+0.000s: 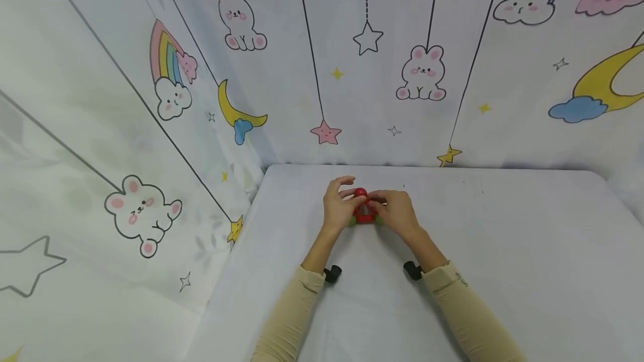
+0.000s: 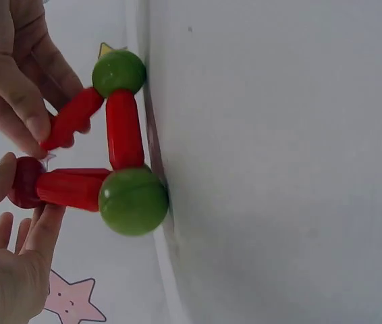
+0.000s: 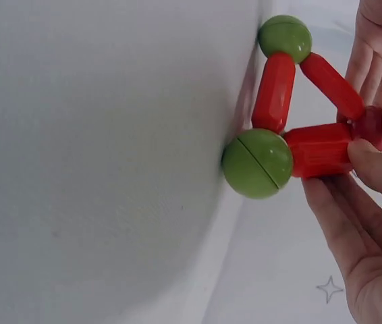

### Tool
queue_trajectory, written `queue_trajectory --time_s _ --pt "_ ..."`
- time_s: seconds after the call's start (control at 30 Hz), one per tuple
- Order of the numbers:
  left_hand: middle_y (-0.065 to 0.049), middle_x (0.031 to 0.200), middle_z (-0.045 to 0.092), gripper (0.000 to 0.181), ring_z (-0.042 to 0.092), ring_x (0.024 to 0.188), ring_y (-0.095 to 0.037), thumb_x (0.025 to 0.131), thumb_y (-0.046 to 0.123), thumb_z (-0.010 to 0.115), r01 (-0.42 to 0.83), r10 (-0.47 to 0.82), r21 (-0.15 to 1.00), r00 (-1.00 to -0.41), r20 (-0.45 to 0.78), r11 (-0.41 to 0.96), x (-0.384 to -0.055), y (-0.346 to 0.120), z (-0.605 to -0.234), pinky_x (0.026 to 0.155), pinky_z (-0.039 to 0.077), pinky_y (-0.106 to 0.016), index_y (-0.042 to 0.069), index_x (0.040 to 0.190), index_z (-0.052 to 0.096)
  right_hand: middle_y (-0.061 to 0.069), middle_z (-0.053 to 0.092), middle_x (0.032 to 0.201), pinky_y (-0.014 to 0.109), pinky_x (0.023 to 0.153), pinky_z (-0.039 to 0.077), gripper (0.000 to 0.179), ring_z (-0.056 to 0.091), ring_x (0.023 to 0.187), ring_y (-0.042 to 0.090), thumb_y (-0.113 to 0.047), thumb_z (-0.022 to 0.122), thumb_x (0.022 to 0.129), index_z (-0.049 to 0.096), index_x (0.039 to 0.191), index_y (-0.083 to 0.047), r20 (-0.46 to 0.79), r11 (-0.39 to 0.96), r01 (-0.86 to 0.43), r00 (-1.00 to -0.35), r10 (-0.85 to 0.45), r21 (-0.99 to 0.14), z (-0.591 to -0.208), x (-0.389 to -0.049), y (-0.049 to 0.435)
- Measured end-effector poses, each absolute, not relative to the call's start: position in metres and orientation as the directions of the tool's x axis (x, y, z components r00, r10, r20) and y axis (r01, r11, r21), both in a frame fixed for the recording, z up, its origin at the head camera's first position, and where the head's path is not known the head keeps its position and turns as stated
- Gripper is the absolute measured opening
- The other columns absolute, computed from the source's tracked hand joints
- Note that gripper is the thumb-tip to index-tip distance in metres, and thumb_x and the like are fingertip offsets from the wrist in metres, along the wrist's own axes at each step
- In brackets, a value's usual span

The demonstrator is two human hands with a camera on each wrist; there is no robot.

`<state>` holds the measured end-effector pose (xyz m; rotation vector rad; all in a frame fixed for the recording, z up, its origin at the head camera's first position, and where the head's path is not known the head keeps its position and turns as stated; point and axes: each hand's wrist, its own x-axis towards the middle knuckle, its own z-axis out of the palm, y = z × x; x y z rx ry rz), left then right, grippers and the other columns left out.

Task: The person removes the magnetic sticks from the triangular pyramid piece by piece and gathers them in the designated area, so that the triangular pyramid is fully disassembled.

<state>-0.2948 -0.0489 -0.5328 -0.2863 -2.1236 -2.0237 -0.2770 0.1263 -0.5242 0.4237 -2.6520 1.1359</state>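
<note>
A triangular frame of toy rods and balls stands on the white table. Two green balls (image 2: 133, 202) form its lower corners, joined by a red rod (image 2: 124, 129); more red rods slope up toward a red ball (image 1: 360, 192) at the top. My left hand (image 1: 336, 205) holds the red ball between thumb and fingers. With thumb and fingers, my right hand (image 1: 397, 212) pinches the right-side red rod (image 3: 322, 149) near its upper end. In the left wrist view, that rod's upper end lies close to the red ball; whether they touch, I cannot tell.
The white table (image 1: 503, 239) spreads around the frame, its back edge close behind it. A white curtain (image 1: 382, 99) printed with bunnies, stars and rainbows hangs behind and at the left. Black mounts (image 1: 412, 270) sit at both wrists, by the beige sleeves (image 1: 289, 317).
</note>
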Motion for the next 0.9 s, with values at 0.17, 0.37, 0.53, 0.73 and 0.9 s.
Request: queue_trajectory --time_s 0.17,0.37,0.53,0.73,0.9 --pt "-0.01 0.128 0.054 0.055 0.071 0.11 -0.026 0.082 -0.005 0.085 0.262 -0.01 0.964 -0.965 0.262 0.044 -0.298 -0.052 -0.532 0.086 0.061 -0.031 0.003 0.132 0.063 0.01 0.079 0.107 0.048 0.086 0.061 0.018 0.076 0.101 0.031 -0.008 0.076 0.096 0.08 0.113 -0.005 0.287 0.665 -0.325 -0.943 -0.17 -0.673 -0.519 -0.276 0.13" --pt "-0.013 0.129 0.054 0.048 0.07 0.112 -0.026 0.087 -0.002 0.082 0.209 -0.048 0.976 -0.976 0.211 0.055 -0.296 -0.055 -0.529 0.086 0.061 -0.032 0.01 0.13 0.065 0.013 0.078 0.111 0.047 0.088 0.061 0.022 0.074 0.103 0.032 -0.011 0.072 0.099 0.076 0.119 -0.002 0.262 0.671 -0.292 -0.954 -0.148 -0.681 -0.519 -0.276 0.136" --pt "-0.016 0.131 0.054 0.044 0.069 0.113 -0.026 0.091 0.0 0.079 0.182 -0.081 0.98 -0.979 0.188 0.075 -0.296 -0.06 -0.529 0.088 0.06 -0.032 0.011 0.131 0.064 0.015 0.076 0.114 0.046 0.088 0.061 0.025 0.072 0.104 0.032 -0.01 0.069 0.1 0.074 0.123 0.0 0.237 0.666 -0.258 -0.964 -0.124 -0.7 -0.518 -0.276 0.142" --pt "-0.016 0.134 0.053 0.043 0.069 0.114 -0.027 0.093 0.002 0.077 0.147 -0.109 0.986 -0.982 0.155 0.08 -0.298 -0.065 -0.534 0.092 0.059 -0.032 0.01 0.133 0.062 0.016 0.076 0.114 0.048 0.089 0.06 0.027 0.072 0.104 0.033 -0.01 0.067 0.101 0.072 0.126 0.001 0.234 0.66 -0.245 -0.966 -0.107 -0.71 -0.523 -0.278 0.149" --pt "-0.018 0.129 0.054 0.04 0.069 0.114 -0.032 0.093 -0.002 0.076 0.121 -0.151 0.992 -0.98 0.126 0.044 -0.302 -0.069 -0.537 0.088 0.061 -0.034 0.008 0.129 0.064 0.017 0.075 0.113 0.051 0.089 0.059 0.026 0.071 0.104 0.035 -0.007 0.063 0.101 0.072 0.124 0.0 0.272 0.633 -0.257 -0.959 -0.076 -0.731 -0.527 -0.28 0.156"
